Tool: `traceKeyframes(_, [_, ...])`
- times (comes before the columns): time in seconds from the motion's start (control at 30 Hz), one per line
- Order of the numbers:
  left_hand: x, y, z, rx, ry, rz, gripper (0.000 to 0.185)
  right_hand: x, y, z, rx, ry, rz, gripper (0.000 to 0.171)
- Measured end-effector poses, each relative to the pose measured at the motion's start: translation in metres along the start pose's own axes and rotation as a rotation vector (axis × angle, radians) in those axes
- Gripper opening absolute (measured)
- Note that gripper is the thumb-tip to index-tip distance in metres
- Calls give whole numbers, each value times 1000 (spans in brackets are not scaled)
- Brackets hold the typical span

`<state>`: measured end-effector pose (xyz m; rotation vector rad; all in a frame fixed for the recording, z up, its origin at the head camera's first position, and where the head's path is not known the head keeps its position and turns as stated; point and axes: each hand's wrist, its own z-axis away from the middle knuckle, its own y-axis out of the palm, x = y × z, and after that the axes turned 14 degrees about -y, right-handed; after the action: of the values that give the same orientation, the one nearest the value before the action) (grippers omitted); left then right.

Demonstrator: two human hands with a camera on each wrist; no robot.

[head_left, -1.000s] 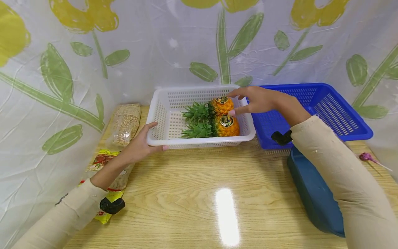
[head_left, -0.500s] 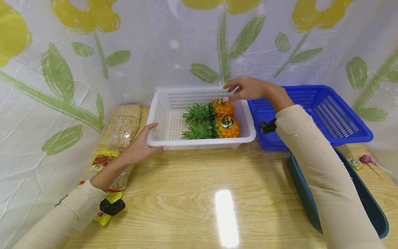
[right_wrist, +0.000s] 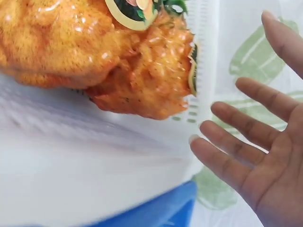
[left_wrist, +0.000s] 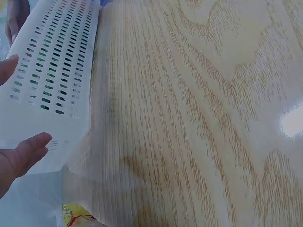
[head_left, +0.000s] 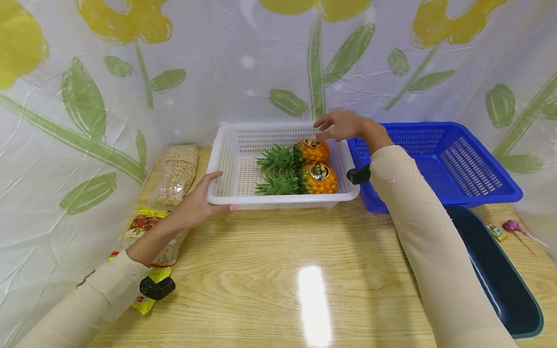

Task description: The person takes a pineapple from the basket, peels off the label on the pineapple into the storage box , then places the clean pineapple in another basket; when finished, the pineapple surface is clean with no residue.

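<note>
To your left, a bag of nuts (head_left: 176, 174) and a yellow snack packet (head_left: 150, 241) lie on the table (head_left: 278, 270), partly under your left forearm. On the right, a blue basket (head_left: 439, 159) sits just beside the white basket (head_left: 226, 159), touching it along the side, and a dark tray (head_left: 500, 270) lies in front of the blue one, with a lollipop (head_left: 515, 226) near the table's right edge. A flowered curtain (head_left: 196, 72) closes in the back and left.

The white basket stands near the middle back of the table, with two pineapples (head_left: 311, 164) lying side by side in its right half, crowns pointing left. Your left hand (head_left: 197, 203) grips the near left corner, thumb on top of the rim and fingers along the outside wall. Your right hand (head_left: 341, 125) is over the far right corner, fingers spread and relaxed, holding nothing; the fingertips (right_wrist: 222, 142) are just beside the wall, and the far pineapple lies close below them.
</note>
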<state>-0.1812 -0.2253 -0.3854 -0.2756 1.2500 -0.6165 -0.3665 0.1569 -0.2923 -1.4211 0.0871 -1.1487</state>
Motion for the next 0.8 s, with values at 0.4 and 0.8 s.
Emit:
traceKeyframes(0.4, [-2, 7, -4, 6, 7, 2, 111, -9, 14, -6, 17, 55, 66, 73])
traceKeyframes(0.8, [-7, 7, -3, 10, -4, -3, 114, -8, 22, -15, 92, 84, -88, 81])
